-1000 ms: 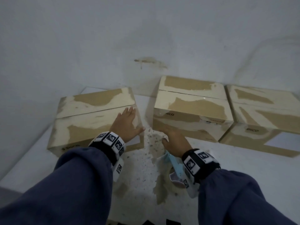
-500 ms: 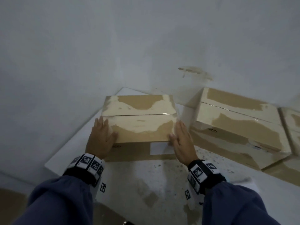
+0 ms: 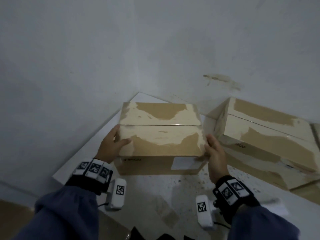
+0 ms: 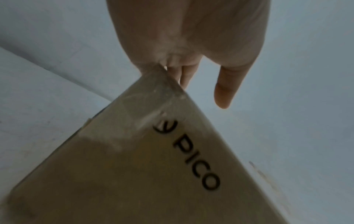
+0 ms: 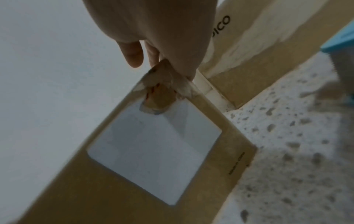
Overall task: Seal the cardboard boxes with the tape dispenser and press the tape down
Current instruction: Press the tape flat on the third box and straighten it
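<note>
A closed cardboard box (image 3: 161,135) with whitish tape patches on its lid stands on the white table (image 3: 152,193), its flap seam running left to right. My left hand (image 3: 117,139) holds its near left corner, fingers straight along the side and thumb on the lid. My right hand (image 3: 212,146) presses flat against the near right corner, above a white label (image 5: 153,151). The left wrist view shows the box front (image 4: 143,166) printed PICO meeting my left hand (image 4: 191,72). A blue part of the tape dispenser (image 5: 341,38) shows at the right wrist view's edge. Neither hand holds it.
A second taped box (image 3: 268,134) lies close on the right, with a narrow gap between the two. The edge of a third box (image 3: 316,130) shows at far right. Grey walls meet in a corner behind. The table's left edge (image 3: 90,146) runs near my left hand. Paper scraps speckle the table.
A second ago my right hand was at the tape dispenser and my left lay on the box lid. Now both hands clasp the box's near corners, and it sits squarer and closer.
</note>
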